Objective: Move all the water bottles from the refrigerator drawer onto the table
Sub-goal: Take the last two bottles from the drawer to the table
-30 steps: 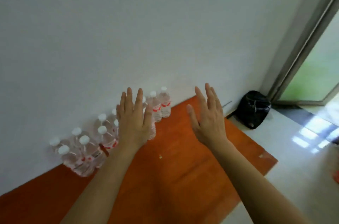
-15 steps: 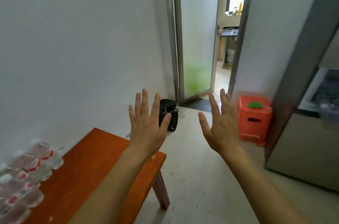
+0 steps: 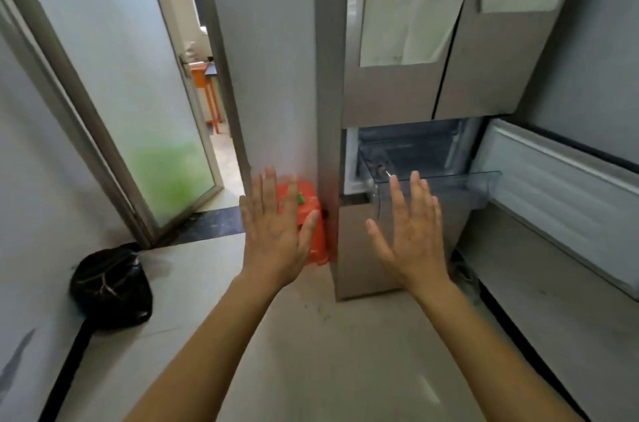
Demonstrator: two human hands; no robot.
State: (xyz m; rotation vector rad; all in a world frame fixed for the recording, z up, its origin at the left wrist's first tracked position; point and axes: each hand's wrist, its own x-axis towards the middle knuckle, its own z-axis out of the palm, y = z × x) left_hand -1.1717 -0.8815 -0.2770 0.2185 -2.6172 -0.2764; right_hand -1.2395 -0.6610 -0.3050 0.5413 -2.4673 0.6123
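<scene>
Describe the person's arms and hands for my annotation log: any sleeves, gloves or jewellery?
Both arms are bare as far as the frame shows, with no sleeves in view. The left hand and right hand wear no gloves, and no rings, watch or bracelets are visible on their backs or wrists.

Bare forearms, no sleeves; left grip (image 3: 276,235), right grip (image 3: 411,235) ungloved, ringless.

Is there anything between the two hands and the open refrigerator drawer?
Nothing visible blocks the way. Both the left hand and the right hand are open and empty, with only bare floor before the refrigerator drawer. The orange stool stands to the left of the refrigerator, off the path.
</scene>
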